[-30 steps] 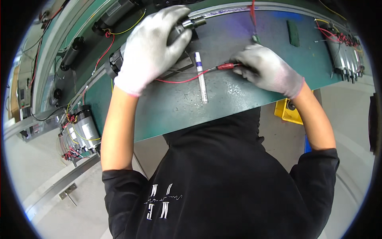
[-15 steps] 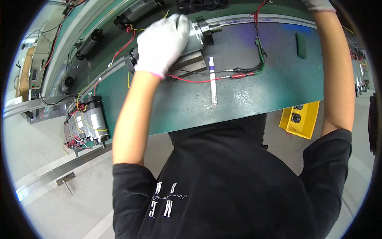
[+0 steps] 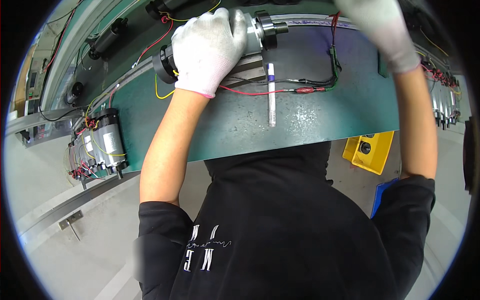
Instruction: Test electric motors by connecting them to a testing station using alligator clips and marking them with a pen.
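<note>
An electric motor lay near the far edge of a green worktable, clamped under the gloved left hand, whose fingers curled over the grey casing while the thumb lay along it. The right hand, gloved too, hung blurred at the top of the view, its fingertips cut off; whether they were together or apart could not be told. The casing looked rigid and probably heavy for its size, its smooth round wall apt to roll or slip under knit fabric. The broad middle of the body seemed the sound place to take hold, clear of the black end cap, the black collar and the threaded shaft, whose threads would bear knocks poorly. Beneath, a metal block appeared to support it. A thin red lead, likely the most fragile part and no place to pull, ran out to a red clip, crossing a white marker pen. Beyond the table's near edge sat a yellow bin
</note>
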Demonstrator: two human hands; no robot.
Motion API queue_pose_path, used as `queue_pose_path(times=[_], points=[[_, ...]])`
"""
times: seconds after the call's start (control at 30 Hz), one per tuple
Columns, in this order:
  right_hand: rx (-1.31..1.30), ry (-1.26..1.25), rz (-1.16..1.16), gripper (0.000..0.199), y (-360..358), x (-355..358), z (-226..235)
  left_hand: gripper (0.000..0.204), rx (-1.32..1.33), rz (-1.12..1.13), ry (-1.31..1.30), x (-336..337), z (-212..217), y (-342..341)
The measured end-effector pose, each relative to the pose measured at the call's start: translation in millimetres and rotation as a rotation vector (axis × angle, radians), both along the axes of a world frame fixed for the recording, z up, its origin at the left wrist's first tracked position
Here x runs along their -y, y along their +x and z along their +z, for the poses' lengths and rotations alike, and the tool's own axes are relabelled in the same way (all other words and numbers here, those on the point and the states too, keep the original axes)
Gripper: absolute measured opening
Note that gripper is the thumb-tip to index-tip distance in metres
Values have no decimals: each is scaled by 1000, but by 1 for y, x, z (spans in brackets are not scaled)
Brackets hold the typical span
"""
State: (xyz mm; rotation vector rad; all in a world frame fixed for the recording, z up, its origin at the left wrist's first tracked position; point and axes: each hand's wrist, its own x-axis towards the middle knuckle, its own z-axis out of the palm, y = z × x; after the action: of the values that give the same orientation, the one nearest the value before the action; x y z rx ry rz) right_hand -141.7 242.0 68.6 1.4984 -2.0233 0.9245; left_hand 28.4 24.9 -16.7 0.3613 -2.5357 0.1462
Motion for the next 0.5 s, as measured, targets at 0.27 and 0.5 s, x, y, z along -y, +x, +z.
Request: queue_pose_path(times=[0.27,0.5], points=[[1276,196,255,56,7,-10,-124,47,191,33,130,-24,30,-3],[1472,228,159,53,22,11,-122,48,176,26,159,-19,30,-1]])
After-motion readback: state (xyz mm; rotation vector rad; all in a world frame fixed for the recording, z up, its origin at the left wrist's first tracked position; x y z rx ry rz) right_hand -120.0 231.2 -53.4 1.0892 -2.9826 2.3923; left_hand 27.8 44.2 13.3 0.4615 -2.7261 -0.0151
